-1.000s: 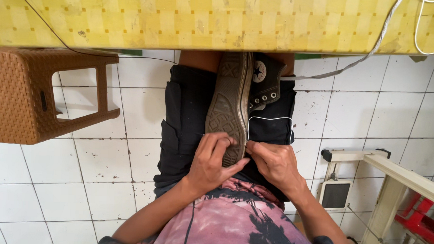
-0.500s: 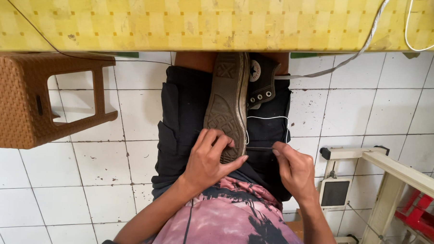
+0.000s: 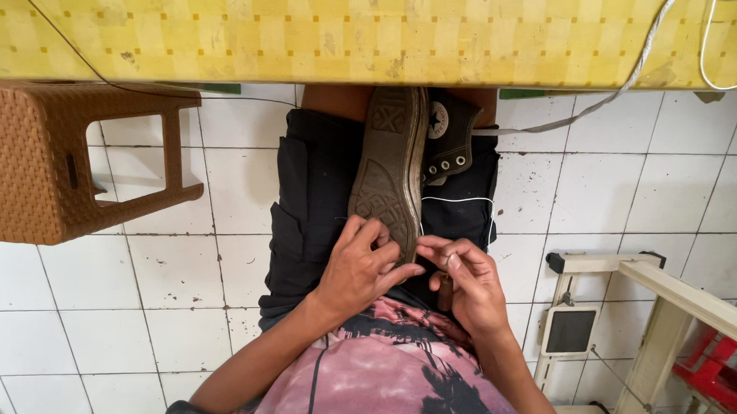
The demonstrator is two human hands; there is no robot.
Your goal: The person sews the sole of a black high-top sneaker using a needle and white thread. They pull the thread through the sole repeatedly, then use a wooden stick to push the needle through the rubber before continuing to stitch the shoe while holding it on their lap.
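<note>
Under the yellow table [image 3: 309, 33], on the lap, the left hand [image 3: 362, 268] is gripping the near end of the upturned shoe [image 3: 390, 171], steadying its sole, while the right hand [image 3: 468, 280] is pinching a white thread [image 3: 458, 199] taut beside it.

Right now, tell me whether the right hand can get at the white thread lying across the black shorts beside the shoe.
Probably yes. The right hand sits at the shoe's edge, and the white thread runs over the black shorts just beyond its fingers, with nothing covering it.
</note>
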